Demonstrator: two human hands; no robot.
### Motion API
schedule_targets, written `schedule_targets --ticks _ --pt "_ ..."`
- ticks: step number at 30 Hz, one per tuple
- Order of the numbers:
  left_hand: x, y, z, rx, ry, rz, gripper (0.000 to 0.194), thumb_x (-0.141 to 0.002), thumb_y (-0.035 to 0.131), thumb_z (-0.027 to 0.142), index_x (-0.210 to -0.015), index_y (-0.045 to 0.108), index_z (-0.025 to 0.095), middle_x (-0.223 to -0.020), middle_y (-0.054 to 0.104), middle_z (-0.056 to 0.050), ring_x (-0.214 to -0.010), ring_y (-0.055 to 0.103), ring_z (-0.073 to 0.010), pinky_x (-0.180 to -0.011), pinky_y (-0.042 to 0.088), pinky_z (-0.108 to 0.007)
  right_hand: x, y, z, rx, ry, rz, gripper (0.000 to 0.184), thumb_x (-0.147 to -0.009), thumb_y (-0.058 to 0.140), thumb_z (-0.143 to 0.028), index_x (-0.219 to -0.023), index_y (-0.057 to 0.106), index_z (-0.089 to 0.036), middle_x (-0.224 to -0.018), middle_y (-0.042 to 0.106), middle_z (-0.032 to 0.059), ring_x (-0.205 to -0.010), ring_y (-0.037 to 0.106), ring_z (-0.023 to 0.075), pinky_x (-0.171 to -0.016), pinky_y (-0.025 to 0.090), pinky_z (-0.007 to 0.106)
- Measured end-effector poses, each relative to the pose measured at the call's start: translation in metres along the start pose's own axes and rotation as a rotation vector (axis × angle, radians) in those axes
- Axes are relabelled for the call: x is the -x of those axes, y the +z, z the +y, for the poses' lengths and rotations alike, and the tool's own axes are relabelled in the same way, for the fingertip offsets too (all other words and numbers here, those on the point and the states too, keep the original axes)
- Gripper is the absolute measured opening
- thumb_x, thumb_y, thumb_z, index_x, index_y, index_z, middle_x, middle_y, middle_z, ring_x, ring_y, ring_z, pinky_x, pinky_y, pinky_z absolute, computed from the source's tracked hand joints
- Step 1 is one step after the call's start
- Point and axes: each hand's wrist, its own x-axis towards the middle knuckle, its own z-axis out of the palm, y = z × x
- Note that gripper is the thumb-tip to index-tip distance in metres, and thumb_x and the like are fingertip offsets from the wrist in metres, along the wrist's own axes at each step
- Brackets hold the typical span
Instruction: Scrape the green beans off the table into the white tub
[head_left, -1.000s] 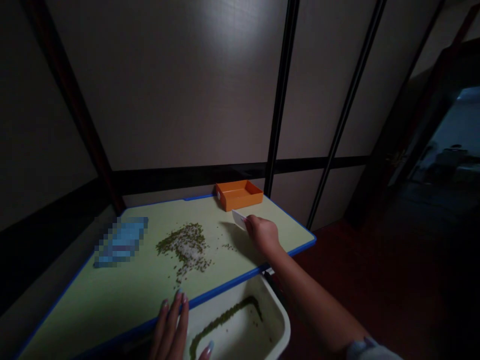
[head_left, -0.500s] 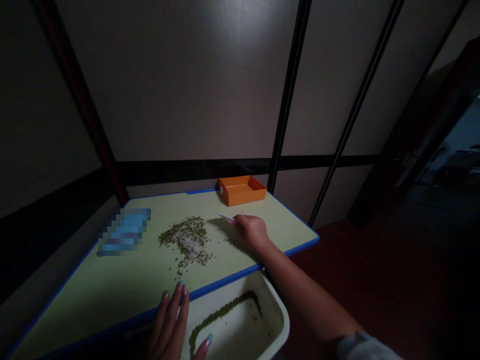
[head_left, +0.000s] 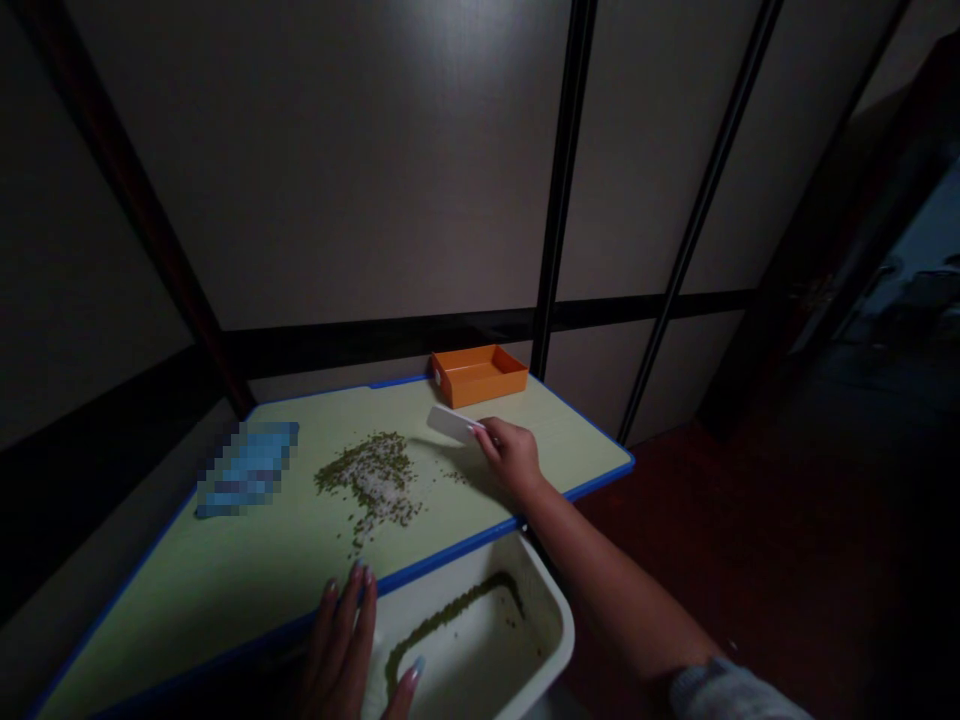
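Between the thumb and fingers of my right hand (head_left: 512,455) is a thin flat white card (head_left: 450,424), raised above the table and tilted. To its left lies a spread pile of small green grains mixed with white ones (head_left: 371,478). A few stray grains (head_left: 454,477) lie below the card. My left hand (head_left: 346,640) is at the near table edge, over the left side of a white plastic basin (head_left: 559,610). Its fingers are stretched out, with the thumb apart over the basin's inside. Green grains (head_left: 457,606) form a band along the basin's bottom edge. The hand hides the basin's left rim.
An orange open box (head_left: 480,385) stands at the back of the pale table (head_left: 255,570), which has a blue edge. On the left lies a blue packet (head_left: 251,470), blurred out. A panelled wall (head_left: 375,200) rises behind, and dark red floor (head_left: 675,520) shows to the right.
My right hand has turned the white card so that more of its flat face shows, and has lifted it slightly. My left hand stays about where it was. The view has shifted a little.
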Motion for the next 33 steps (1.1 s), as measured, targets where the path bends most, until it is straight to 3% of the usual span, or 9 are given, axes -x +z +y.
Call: schedule_targets --ticks 4,7,13,16,19,22,28,33 --pt "0.000 -0.002 0.002 -0.005 -0.007 -0.011 0.082 -0.085 0.053 0.030 -0.153 0.007 0.028 -0.159 0.026 -0.007 -0.144 0.024 -0.0326 -0.102 0.049 -0.051 -0.002 -0.003 0.005 -0.241 0.218 0.227 0.033 -0.090 0.047 -0.041 -0.084 0.068 -0.016 -0.077 0.070 0.0065 -0.069 0.062 0.0171 -0.064 0.044 0.024" --pt "-0.001 -0.003 0.004 -0.015 0.007 0.010 0.081 -0.086 0.051 0.030 -0.153 0.007 0.027 -0.159 0.027 -0.008 -0.144 0.025 -0.0322 -0.100 0.050 -0.050 -0.006 -0.005 0.012 -0.360 0.352 0.341 0.032 -0.086 0.048 -0.038 -0.099 0.066 -0.015 -0.085 0.069 0.0070 -0.068 0.059 0.0172 -0.064 0.044 0.026" --pt "-0.002 -0.003 0.006 -0.040 0.002 0.025 0.078 -0.087 0.048 0.031 -0.153 0.007 0.024 -0.160 0.023 -0.007 -0.145 0.021 -0.0317 -0.100 0.050 -0.051 -0.010 0.001 0.027 -0.531 0.496 0.250 0.036 -0.083 0.047 -0.033 -0.107 0.064 -0.014 -0.083 0.067 0.0059 -0.063 0.054 0.0159 -0.056 0.040 0.025" --pt "-0.003 -0.004 0.008 -0.038 0.000 0.019 0.077 -0.088 0.048 0.031 -0.153 0.008 0.024 -0.160 0.023 -0.007 -0.145 0.021 -0.0307 -0.102 0.049 -0.049 -0.010 0.004 0.031 -0.547 0.468 0.231 0.038 -0.083 0.045 -0.031 -0.114 0.062 -0.016 -0.082 0.067 0.0039 -0.063 0.054 0.0155 -0.058 0.040 0.025" --pt "-0.003 -0.006 0.010 -0.051 0.006 0.017 0.075 -0.089 0.047 0.030 -0.153 0.010 0.021 -0.158 0.027 -0.011 -0.145 0.023 -0.0312 -0.102 0.048 -0.050 -0.010 0.007 0.034 -0.582 0.397 0.198 0.030 -0.081 0.046 -0.034 -0.093 0.067 -0.016 -0.089 0.069 0.0066 -0.076 0.059 0.0182 -0.069 0.043 0.028" --pt "-0.004 -0.008 0.014 -0.071 0.009 0.035 0.073 -0.089 0.047 0.029 -0.153 0.013 0.017 -0.156 0.032 -0.015 -0.143 0.026 -0.0313 -0.100 0.050 -0.048 -0.010 0.008 0.035 -0.623 0.421 0.178 0.030 -0.077 0.051 -0.040 -0.080 0.069 -0.016 -0.085 0.071 0.0080 -0.079 0.060 0.0209 -0.072 0.043 0.031" --pt "-0.004 -0.018 0.024 -0.069 -0.034 0.032 0.071 -0.089 0.048 0.026 -0.152 0.015 0.018 -0.151 0.041 -0.015 -0.141 0.031 -0.0284 -0.100 0.050 -0.042 -0.005 0.005 0.031 -0.776 0.538 0.190 0.038 -0.062 0.071 -0.048 -0.080 0.073 -0.014 -0.081 0.072 0.0089 -0.070 0.059 0.0191 -0.063 0.041 0.029" --pt "-0.004 -0.023 0.029 -0.005 -0.087 0.002 0.073 -0.088 0.049 0.025 -0.153 0.013 0.021 -0.154 0.037 -0.013 -0.142 0.029 -0.0282 -0.104 0.046 -0.044 -0.001 0.003 0.025 -0.891 0.628 0.157 0.044 -0.054 0.076 -0.054 -0.072 0.073 -0.014 -0.068 0.069 0.0058 -0.057 0.053 0.0152 -0.052 0.034 0.026"
